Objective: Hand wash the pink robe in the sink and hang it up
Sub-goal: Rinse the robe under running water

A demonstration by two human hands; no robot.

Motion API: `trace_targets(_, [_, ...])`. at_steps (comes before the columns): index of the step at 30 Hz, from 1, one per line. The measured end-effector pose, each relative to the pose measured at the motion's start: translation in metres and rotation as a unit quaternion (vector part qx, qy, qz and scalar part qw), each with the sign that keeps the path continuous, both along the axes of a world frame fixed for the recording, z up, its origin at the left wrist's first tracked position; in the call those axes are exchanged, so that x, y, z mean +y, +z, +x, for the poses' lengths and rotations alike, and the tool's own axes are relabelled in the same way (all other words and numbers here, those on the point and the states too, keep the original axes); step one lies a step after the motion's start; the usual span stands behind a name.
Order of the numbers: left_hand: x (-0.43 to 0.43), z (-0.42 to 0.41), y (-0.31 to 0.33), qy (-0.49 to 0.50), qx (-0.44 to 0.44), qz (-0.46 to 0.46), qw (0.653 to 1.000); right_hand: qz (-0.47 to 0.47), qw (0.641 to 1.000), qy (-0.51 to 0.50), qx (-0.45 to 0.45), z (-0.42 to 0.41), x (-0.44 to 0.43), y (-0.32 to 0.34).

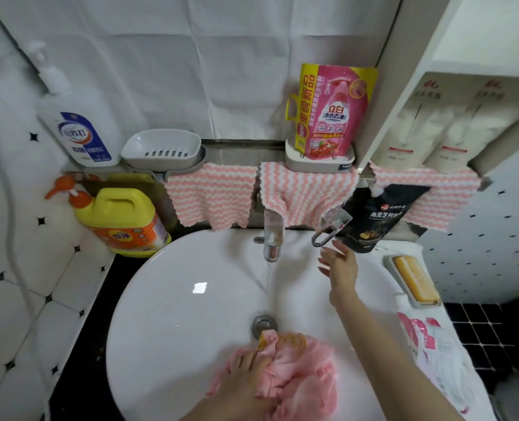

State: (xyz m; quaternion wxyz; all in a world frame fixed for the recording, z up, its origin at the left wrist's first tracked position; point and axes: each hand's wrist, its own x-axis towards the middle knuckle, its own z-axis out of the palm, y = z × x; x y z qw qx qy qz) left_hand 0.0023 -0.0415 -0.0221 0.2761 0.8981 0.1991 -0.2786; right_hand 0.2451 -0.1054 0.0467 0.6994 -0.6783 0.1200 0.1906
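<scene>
Pink robe [300, 369] sits low against the near wall of the sink [148, 299], bunched into 1 wad. The left hand [246, 375] has it, fingers curled into the cloth and gripping from its left side. It's a crumpled heap with no real long axis. Most of it spreads to the right of those fingers, and 1 yellow-trimmed fold pokes forward, touching the near rim of the drain [264, 325].

Here's what matters: water [271, 284] is running from the tap [272, 235] and lands just beyond the drain, so straight ahead of the left fingertips and just past the robe's front fold. The cloth looks short of the stream.

The right hand [340, 265] is up beside the tap, well ahead of the robe. Its fingers are straight and spread, holding nothing and touching nothing I can make out. So the left hand is nearer by far.

I'd judge the next move as a forward push of the bundle under the stream, or the right hand dropping back to join in. There's plenty of bare basin ahead and to the left of the gripping fingers. To the right of the open fingers, the soap bar [413, 281] and a black pouch [373, 220] sit close on the ledge.
</scene>
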Motion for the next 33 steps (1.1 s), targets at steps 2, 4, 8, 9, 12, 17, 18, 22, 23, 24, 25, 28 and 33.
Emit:
trace_targets(2, [0.001,0.000,0.003,-0.005,-0.003,-0.004,1.000,0.018,0.999,0.038,0.002,0.005,0.002,0.009])
trace_targets(4, [0.000,0.001,0.008,-0.008,-0.007,-0.007,1.000,0.028,0.998,0.061,0.014,0.008,0.007,0.015])
trace_targets(8, [-0.001,0.000,0.003,-0.005,-0.008,0.007,1.000,0.045,0.995,0.076,0.036,0.007,0.006,0.021])
trace_targets(9, [0.000,0.000,0.000,-0.003,-0.003,0.012,1.000,0.045,0.994,0.091,0.036,0.007,0.002,0.022])
trace_targets(12, [0.006,0.003,-0.002,-0.021,0.004,-0.009,1.000,0.071,0.989,0.123,0.033,0.008,-0.008,0.023])
trace_targets(17, [0.011,0.004,0.002,-0.058,-0.014,-0.029,0.998,-0.039,0.990,0.136,-0.003,-0.015,-0.011,-0.010])
trace_targets(18, [0.011,0.003,0.001,-0.056,-0.018,-0.028,0.998,-0.134,0.969,0.202,-0.043,-0.022,-0.016,-0.024])
trace_targets(22, [0.012,0.001,-0.004,-0.056,-0.025,-0.033,0.998,-0.380,0.752,0.525,-0.121,-0.069,-0.038,-0.087])
trace_targets(23, [0.012,0.000,-0.007,-0.048,-0.025,-0.030,0.998,-0.386,0.712,0.573,-0.125,-0.083,-0.041,-0.096])
trace_targets(24, [0.012,-0.001,-0.010,-0.037,-0.027,-0.027,0.999,-0.387,0.680,0.609,-0.134,-0.096,-0.044,-0.104])
trace_targets(25, [0.012,-0.002,-0.011,-0.030,-0.027,-0.024,0.999,-0.388,0.658,0.628,-0.145,-0.106,-0.048,-0.108])
trace_targets(28, [0.014,-0.004,-0.010,-0.045,-0.028,-0.018,0.998,-0.360,0.659,0.643,-0.151,-0.114,-0.054,-0.095])
trace_targets(33, [0.019,-0.012,-0.015,-0.037,-0.053,0.075,0.995,-0.371,0.627,0.664,-0.169,-0.101,-0.069,-0.059])
